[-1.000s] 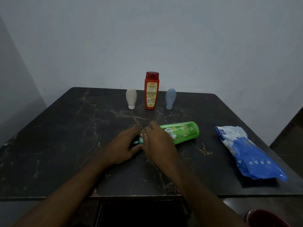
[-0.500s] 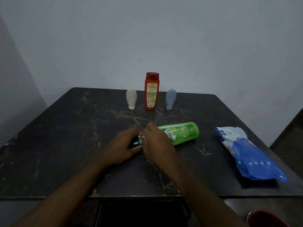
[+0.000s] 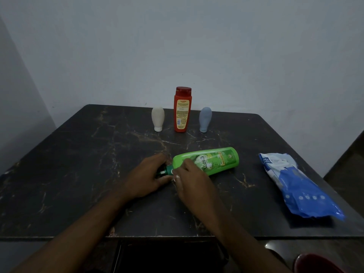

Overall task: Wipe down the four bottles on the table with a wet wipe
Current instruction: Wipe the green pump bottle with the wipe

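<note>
Your left hand [image 3: 146,178] lies on the dark marbled bench [image 3: 74,174], its fingers [image 3: 159,157] curled and clamped around the dark green cap end of the green bottle [image 3: 218,159]. That bottle lies on its side, running from your left fingers away to the right and slightly back. Your right hand [image 3: 194,181] rests just right of the left, its fingers bent and pinched on a small white wipe [image 3: 175,176] pressed at the bottle's neck; only scraps of the wipe show between the fingertips. Beyond both sets of fingers, near the far edge, three bottles stand upright in a row, apart from one another: a cream bottle [image 3: 157,118], a tall red bottle [image 3: 182,109], and a blue-grey bottle [image 3: 205,119]. Well right of your right fingers, a blue and white wipes pack [image 3: 299,186] lies flat on the bench.
</note>
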